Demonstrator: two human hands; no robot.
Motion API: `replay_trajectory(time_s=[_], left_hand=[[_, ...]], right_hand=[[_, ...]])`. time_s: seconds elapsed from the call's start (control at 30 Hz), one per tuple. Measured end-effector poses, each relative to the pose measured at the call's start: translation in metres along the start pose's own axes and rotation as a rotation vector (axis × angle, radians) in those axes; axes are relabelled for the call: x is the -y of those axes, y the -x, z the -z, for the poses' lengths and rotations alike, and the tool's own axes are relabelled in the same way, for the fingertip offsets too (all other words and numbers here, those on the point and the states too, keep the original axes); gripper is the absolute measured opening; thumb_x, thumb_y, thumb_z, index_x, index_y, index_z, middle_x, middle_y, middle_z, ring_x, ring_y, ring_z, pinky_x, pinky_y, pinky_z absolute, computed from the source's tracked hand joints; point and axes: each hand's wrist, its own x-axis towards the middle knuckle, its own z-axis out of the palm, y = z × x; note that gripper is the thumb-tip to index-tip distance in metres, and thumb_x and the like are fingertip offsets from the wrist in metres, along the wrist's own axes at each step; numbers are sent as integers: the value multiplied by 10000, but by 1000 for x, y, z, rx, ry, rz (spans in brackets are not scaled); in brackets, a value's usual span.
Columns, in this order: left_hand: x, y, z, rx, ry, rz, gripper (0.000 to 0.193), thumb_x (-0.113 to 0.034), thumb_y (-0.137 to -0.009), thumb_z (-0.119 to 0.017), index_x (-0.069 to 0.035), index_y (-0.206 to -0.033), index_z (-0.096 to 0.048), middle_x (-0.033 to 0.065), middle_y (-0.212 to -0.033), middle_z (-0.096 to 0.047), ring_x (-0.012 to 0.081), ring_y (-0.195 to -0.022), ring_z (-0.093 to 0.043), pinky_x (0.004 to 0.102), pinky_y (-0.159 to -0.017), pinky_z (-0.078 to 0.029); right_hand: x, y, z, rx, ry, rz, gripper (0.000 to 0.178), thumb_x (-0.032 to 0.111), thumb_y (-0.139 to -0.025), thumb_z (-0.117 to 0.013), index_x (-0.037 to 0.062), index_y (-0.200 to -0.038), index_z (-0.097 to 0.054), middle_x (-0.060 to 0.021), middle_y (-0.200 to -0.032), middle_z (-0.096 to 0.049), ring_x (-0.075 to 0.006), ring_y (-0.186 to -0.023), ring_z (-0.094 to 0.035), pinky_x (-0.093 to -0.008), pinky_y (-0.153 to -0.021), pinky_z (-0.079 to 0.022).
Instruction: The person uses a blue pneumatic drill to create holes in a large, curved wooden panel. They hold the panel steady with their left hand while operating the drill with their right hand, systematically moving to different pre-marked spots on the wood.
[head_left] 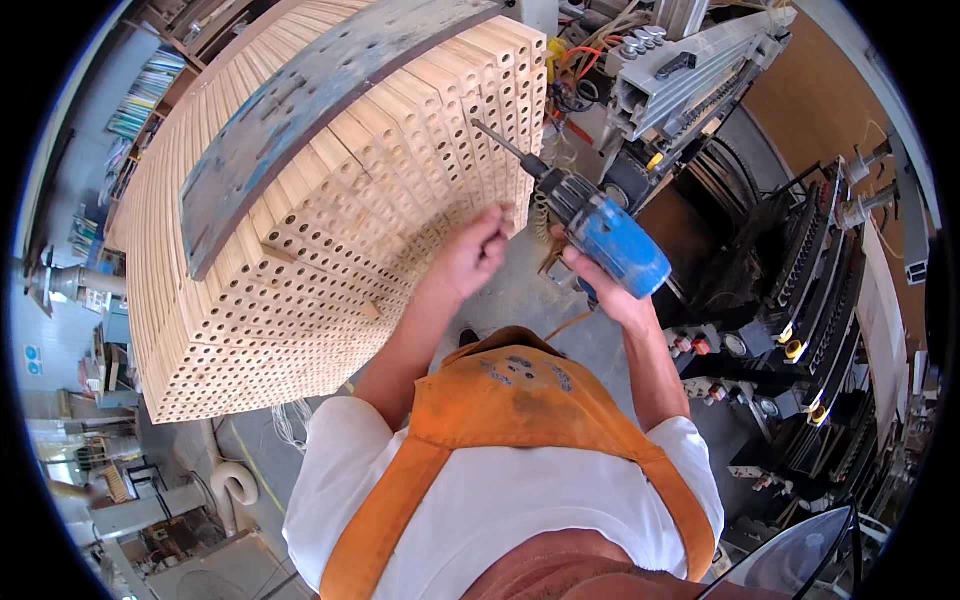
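Observation:
My right hand (605,280) is wrapped round the grip of a blue cordless drill (620,245). Its long thin bit (497,137) points up and left at the holed face of a big stack of pale wooden strips (300,330). The tip appears at or just before a hole near the upper right; contact I cannot tell. My left hand (472,255) is held in front of the same face, below the bit, its fingers curled together. Whatever they may pinch is hidden or too small to name. Rows of round holes cover the strip ends.
A worn, dark blue-grey curved board (300,125) lies on top of the stack. Machinery with a metal rail (690,75) and black fixtures (800,290) stands at the right. A pale hose (232,480) lies on the floor at lower left. Shelves (150,95) line the far left.

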Motion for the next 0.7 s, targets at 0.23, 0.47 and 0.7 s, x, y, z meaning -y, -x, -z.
replay_trajectory(time_s=[0.23, 0.47, 0.7], left_hand=[[-48, 0, -23, 39, 86, -243, 268, -285, -989, -494, -50, -1087, -578, -19, -836, -544, 27, -540, -396, 157, -415, -297], [-45, -3, -31, 2, -234, -264, 253, -259, -990, -500, -29, -1037, -593, -4, -780, -531, 34, -505, -379, 166, -412, -285], [-63, -7, -51, -64, -248, -337, 290, -265, -988, -502, -29, -1140, -574, -14, -763, -511, 37, -538, -394, 169, -431, -300]], right_hand=[[-3, 18, 28, 180, -556, -168, 304, 131, -793, -729, 43, -1072, -645, -48, -976, -672, -122, -822, -599, -280, -732, -490], [-18, 27, 38, 169, -425, -127, 439, 215, -758, -737, 24, -1129, -602, -68, -933, -673, -118, -735, -583, -251, -656, -481], [0, 20, 15, 75, -528, -157, 249, 128, -829, -698, 56, -1064, -657, -12, -946, -665, -92, -761, -562, -261, -696, -473]])
